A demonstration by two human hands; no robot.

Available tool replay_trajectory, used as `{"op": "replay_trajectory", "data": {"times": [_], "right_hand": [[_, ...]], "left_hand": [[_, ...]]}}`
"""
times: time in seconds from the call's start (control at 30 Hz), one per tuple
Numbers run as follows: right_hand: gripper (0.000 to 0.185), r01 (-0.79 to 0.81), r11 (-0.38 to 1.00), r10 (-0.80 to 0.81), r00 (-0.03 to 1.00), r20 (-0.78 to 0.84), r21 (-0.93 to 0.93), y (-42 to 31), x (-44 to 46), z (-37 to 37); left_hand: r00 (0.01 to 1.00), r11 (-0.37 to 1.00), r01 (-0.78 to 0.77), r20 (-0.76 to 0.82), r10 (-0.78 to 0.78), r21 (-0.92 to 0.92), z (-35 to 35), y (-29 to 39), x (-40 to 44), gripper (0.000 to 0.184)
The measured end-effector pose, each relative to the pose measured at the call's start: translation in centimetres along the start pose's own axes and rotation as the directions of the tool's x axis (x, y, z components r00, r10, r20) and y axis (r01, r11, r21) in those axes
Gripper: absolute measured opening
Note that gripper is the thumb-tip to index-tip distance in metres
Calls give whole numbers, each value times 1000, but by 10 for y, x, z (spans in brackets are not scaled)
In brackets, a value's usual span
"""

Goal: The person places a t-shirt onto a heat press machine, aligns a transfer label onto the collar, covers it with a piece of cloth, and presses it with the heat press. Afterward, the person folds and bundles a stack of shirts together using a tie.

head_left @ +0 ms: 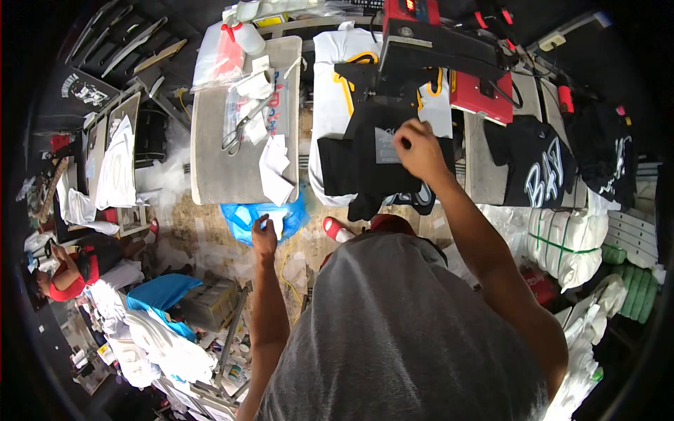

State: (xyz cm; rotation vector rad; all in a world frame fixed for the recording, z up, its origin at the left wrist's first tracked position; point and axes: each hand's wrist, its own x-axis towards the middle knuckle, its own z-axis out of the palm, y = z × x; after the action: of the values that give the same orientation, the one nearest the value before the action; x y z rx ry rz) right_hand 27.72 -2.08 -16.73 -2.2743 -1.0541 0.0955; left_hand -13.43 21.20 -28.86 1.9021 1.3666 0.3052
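My right hand (420,149) is over a black garment (365,175) spread in front of me, its fingers curled together at the right edge of a small grey printed sheet (386,145). Whether the fingertips pinch that sheet is hidden. Beneath the black garment lies a white one (326,84) with yellow and black trim. My left hand (265,235) hangs low on the left, fingers bent together, above a blue plastic bag (242,221). A white scrap shows beside those fingers; I cannot make out whether they hold it.
A heat press (481,98) stands behind the garment on the right. Scissors (242,130), white paper pieces (276,168) and a spray bottle (247,38) lie on the left board (210,168). A black printed T-shirt (537,158) is at right. Another person (74,270) sits far left.
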Motion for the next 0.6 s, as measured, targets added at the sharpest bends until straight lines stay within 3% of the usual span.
{"op": "replay_trajectory", "data": {"times": [0.07,0.1,0.13,0.17,0.2,0.27,0.3,0.33,0.37,0.4,0.47,0.5,0.57,0.6], "right_hand": [[13,326,937,-328,945,-6,124,-20,-23,-17],[14,75,947,-160,953,259,311,-26,-36,-28],[14,-215,887,-38,849,527,409,-34,-45,-41],[13,-377,866,65,736,674,328,-50,-41,-66],[13,-375,867,64,736,674,327,-59,-33,-86],[22,-164,908,7,926,378,385,-70,-16,-125],[20,53,900,-106,989,101,433,-78,1,-144],[20,274,867,-213,959,-188,416,-85,24,-166],[20,246,911,-176,957,-229,331,-92,46,-195],[27,380,924,-349,869,-350,24,-83,74,-215],[27,525,792,-610,674,-416,-310,-101,127,-244],[27,524,792,-610,672,-419,-314,-90,146,-241],[20,380,921,-354,909,-221,89,-53,184,-236],[19,245,932,-235,969,-69,267,-39,195,-233]], "left_hand": [[999,998,53,0,-53,15,2,-12,-12,34],[997,997,73,6,-73,10,4,-20,-17,33],[996,996,93,11,-93,4,8,-31,-20,33],[986,986,163,30,-164,17,12,-50,-19,31],[986,986,163,30,-164,14,11,-45,-22,31],[996,992,87,10,-88,90,6,-30,-35,30],[996,992,86,9,-87,92,5,-35,-36,30],[993,991,114,35,-117,66,7,-42,-35,30],[987,989,143,63,-145,41,7,-47,-35,30],[988,989,141,61,-143,39,5,-46,-36,30],[985,989,146,88,-147,18,1,-40,-42,30],[986,990,140,89,-141,17,-1,-44,-46,30],[991,994,108,85,-106,-17,-2,-50,-51,31],[992,995,98,86,-96,-25,-1,-60,-54,31]]}}
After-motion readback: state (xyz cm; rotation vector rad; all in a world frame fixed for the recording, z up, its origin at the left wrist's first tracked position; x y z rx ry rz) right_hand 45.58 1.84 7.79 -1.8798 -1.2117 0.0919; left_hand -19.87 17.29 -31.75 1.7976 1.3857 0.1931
